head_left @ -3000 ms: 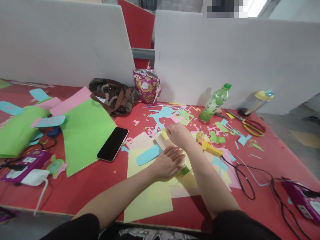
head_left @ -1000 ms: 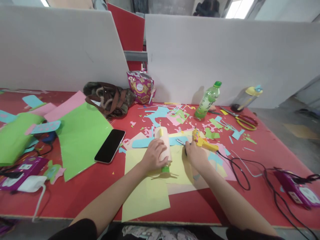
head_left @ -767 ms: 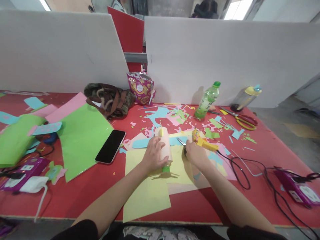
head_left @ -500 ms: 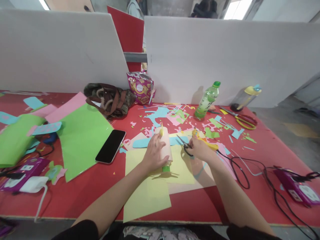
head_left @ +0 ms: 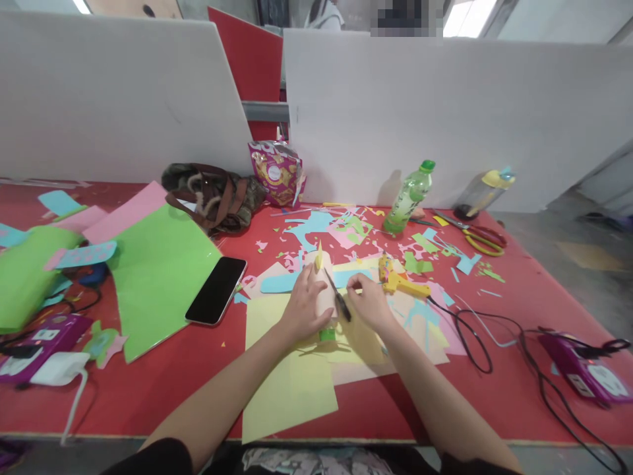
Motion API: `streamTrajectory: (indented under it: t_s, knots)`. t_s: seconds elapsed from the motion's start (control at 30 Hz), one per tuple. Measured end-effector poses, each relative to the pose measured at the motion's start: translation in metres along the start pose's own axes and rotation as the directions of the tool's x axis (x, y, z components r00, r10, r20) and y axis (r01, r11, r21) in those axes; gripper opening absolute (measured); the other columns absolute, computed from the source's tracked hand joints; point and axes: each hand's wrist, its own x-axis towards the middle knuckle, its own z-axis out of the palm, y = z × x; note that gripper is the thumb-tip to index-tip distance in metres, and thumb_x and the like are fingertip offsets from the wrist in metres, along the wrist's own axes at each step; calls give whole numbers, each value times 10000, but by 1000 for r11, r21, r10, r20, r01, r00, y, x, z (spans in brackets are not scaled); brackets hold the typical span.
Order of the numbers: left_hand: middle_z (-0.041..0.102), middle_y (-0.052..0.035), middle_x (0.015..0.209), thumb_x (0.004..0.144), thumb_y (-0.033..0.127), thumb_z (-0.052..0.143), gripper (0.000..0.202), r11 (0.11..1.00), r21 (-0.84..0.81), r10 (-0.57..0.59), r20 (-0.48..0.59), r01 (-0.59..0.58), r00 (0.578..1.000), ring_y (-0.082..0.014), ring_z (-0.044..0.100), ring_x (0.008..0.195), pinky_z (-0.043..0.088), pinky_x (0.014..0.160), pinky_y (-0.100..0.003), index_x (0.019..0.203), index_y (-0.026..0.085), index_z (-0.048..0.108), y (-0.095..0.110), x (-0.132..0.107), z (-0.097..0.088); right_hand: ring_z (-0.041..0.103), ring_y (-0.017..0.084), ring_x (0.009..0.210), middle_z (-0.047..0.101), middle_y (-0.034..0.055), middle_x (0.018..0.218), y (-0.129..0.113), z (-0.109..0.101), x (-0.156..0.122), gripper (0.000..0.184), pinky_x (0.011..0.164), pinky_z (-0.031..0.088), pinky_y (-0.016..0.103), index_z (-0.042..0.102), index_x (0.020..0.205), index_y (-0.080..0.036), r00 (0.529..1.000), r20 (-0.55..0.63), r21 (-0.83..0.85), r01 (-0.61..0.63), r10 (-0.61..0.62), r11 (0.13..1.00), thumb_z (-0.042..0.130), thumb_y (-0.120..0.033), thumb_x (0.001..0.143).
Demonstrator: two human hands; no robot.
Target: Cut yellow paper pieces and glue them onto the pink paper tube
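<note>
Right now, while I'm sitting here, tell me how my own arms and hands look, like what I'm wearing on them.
Your left sleeve and right sleeve are plain black. Below them, both arms are bare. Your left hand and right hand wear no gloves, and I see no watch or bracelet.

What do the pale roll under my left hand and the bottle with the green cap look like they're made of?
Pale roll: probably paper or thin card, matte, judging by its dull, even surface. Bottle: likely plastic, glossy and see-through, since light passes through its green-tinted body.
</note>
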Motion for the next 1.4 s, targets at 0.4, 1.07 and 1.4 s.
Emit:
streamTrajectory:
  t_s: [0.4,1.07,1.4]
  knots:
    - [158,-243,1377,719,332,487,369,999,-39,-11,-22,10,1000,-328,134,1299,236,1001,-496,1011,119,410,-2,-2,4,464,145,538,456,-17,541,10,11,-16,131,558,371,263,362,616,-216,996,-1,-114,-90,91,989,462,-167,685]
    - [136,-220,1398,713,277,464,326,997,-75,-6,-46,2,999,-296,101,1314,235,1001,-499,998,146,376,-1,-2,5,545,109,573,554,-7,722,5,10,-31,245,570,443,243,450,856,-186,938,95,341,-345,333,875,527,-206,624]
    - [80,-218,1402,740,287,473,311,998,-61,-30,-17,29,999,-301,57,1322,246,997,-484,1004,148,388,2,-3,0,564,199,743,626,96,814,-5,-1,-21,329,701,440,323,584,1001,-131,982,20,-278,183,-185,943,475,-201,699]
